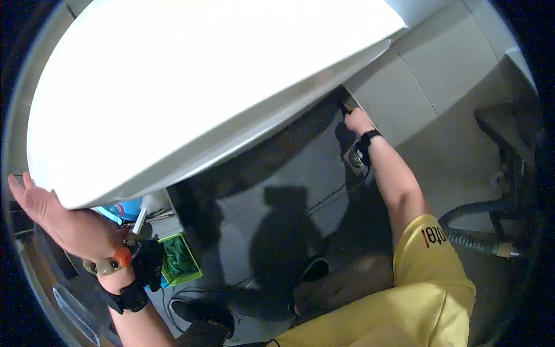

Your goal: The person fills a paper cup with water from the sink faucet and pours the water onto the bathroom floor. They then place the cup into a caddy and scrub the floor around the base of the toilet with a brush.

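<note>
A large, glossy white basin-like fixture, overexposed on top, spans the upper left and middle. My left hand lies against its lower left corner, fingers stretched out and palm turned up. Round beads and a black strap circle that wrist. Below the fixture's right end, low by the grey tiles, my right hand has its fingers curled round a small dark thing whose kind I cannot make out. A black band with a device hangs at the right wrist.
A green-rimmed basket with dark green contents stands on the floor near blue and white bottles. At right, a ribbed grey hose curves beside a dark stand. A cable crosses the floor near my shoes.
</note>
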Motion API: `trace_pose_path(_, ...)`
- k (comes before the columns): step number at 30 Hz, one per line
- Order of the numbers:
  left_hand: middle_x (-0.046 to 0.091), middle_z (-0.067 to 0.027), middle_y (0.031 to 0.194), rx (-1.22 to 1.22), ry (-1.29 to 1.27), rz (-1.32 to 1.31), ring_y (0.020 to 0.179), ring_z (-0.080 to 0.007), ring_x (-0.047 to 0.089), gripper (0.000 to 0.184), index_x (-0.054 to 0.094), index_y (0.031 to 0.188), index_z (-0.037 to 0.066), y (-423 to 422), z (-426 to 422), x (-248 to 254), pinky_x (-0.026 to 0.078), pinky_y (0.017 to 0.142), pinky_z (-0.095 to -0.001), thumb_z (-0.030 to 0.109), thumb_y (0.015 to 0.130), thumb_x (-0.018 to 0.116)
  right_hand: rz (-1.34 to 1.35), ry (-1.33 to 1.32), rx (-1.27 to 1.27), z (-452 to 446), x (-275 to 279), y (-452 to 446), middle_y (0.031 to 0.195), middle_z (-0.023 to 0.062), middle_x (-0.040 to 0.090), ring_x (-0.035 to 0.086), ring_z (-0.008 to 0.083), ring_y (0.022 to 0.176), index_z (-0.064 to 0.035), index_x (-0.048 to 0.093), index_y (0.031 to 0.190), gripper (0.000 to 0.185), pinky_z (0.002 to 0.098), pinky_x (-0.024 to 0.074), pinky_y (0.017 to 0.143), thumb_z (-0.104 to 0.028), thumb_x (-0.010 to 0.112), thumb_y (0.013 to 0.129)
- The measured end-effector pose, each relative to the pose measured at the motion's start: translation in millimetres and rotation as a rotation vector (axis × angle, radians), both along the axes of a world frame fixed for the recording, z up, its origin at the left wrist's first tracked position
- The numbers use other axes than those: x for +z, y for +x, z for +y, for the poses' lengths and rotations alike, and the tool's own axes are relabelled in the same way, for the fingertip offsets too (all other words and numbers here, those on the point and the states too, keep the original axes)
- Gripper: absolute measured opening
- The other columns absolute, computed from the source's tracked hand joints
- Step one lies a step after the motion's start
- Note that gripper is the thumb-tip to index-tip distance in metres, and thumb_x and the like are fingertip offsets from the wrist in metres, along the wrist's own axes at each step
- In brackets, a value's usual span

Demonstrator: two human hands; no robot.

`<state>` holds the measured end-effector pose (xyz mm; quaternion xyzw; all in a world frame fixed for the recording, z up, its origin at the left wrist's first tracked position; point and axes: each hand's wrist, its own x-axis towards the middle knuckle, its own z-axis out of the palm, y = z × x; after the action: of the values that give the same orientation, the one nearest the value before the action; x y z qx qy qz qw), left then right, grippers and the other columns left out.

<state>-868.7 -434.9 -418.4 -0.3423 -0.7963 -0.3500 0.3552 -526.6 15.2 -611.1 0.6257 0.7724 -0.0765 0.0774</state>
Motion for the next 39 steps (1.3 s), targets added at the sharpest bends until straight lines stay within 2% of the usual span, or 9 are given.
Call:
trace_pose_path(1,0.031,-0.0229,0.134,-0.01,0.059,-0.056,0.122,-0.0316,0.036,0.047,0.028,0.127,-0.011,10,11,7,0.026,0.103,-0.0371,0.016,0.091,0.04,0.023,-0.013,-0.01,12,6,-11,0.098,0.0269,0.059,0.057,0.039,0.095,0.0033,0.061,0.094,0.036,0.0437,0.0451,0.083,-0.026,0.049,0.077)
trace_pose_path(2,0.031,-0.0229,0.134,-0.009,0.057,-0.055,0.122,-0.0316,0.036,0.047,0.028,0.127,-0.011,14,17,10,0.026,0.103,-0.0371,0.016,0.091,0.04,0.047,-0.027,-0.026,18,15,-22,0.098,0.026,0.059,0.057,0.0389,0.095,0.0032,0.061,0.095,0.037,0.0436,0.0451,0.084,-0.027,0.049,0.077)
trace_pose_path(7,0.038,-0.0231,0.129,0.052,0.22,-0.377,0.114,-0.0298,0.045,0.058,0.026,0.13,-0.007,30,25,15,0.036,0.097,-0.0401,0.038,0.095,0.017,-0.029,0.124,0.104,25,11,-26,0.094,0.022,0.062,0.06,0.0371,0.09,-0.0033,0.063,0.095,0.029,0.0436,0.0479,0.078,-0.022,0.052,0.076)
trace_pose_path(9,0.039,-0.0226,0.128,0.039,0.229,-0.395,0.113,-0.0291,0.046,0.057,0.028,0.129,-0.007,28,20,12,0.037,0.096,-0.0396,0.037,0.095,0.019,-0.173,0.171,0.199,33,-2,-8,0.091,0.0181,0.063,0.061,0.0344,0.088,-0.0059,0.062,0.091,0.026,0.0436,0.0481,0.076,-0.026,0.051,0.079)
trace_pose_path(12,0.041,-0.0217,0.126,0.0,0.215,-0.374,0.111,-0.0282,0.047,0.054,0.03,0.127,-0.006,20,4,6,0.037,0.094,-0.0388,0.035,0.094,0.021,-0.039,0.261,0.291,62,-10,16,0.094,0.0172,0.063,0.06,0.0338,0.089,-0.0067,0.061,0.089,0.026,0.0438,0.0471,0.079,-0.028,0.049,0.081)
trace_pose_path(17,0.044,-0.0202,0.122,-0.03,0.189,-0.364,0.107,-0.0267,0.049,0.05,0.034,0.124,-0.005,16,-24,1,0.038,0.092,-0.0375,0.033,0.093,0.025,0.024,0.051,0.288,90,-17,30,0.103,0.0165,0.06,0.058,0.0332,0.096,-0.0166,0.061,0.107,0.03,0.0419,0.045,0.083,-0.028,0.049,0.083)
trace_pose_path(26,0.05,-0.0176,0.115,-0.025,0.155,-0.37,0.1,-0.0239,0.052,0.042,0.041,0.118,-0.004,6,-38,5,0.04,0.088,-0.0351,0.027,0.092,0.032,-0.081,0.153,0.298,98,13,10,0.097,0.0185,0.062,0.058,0.0344,0.094,-0.0071,0.063,0.1,0.035,0.0412,0.0456,0.083,-0.034,0.052,0.08)
trace_pose_path(33,0.054,-0.0155,0.11,-0.053,0.146,-0.377,0.095,-0.0217,0.054,0.036,0.047,0.114,-0.003,-4,-42,4,0.042,0.084,-0.0332,0.023,0.09,0.037,-0.166,-0.041,0.217,73,49,25,0.102,0.0188,0.061,0.056,0.0332,0.099,-0.007,0.061,0.105,0.039,0.0408,0.0455,0.082,-0.037,0.049,0.082)
trace_pose_path(39,0.058,-0.0138,0.106,-0.102,0.105,-0.344,0.091,-0.0199,0.056,0.032,0.051,0.11,-0.002,7,-46,10,0.043,0.082,-0.0316,0.02,0.089,0.042,-0.068,0.066,0.202,110,-6,22,0.102,0.0213,0.06,0.056,0.0355,0.098,-0.0018,0.061,0.099,0.041,0.0414,0.044,0.086,-0.037,0.051,0.08)
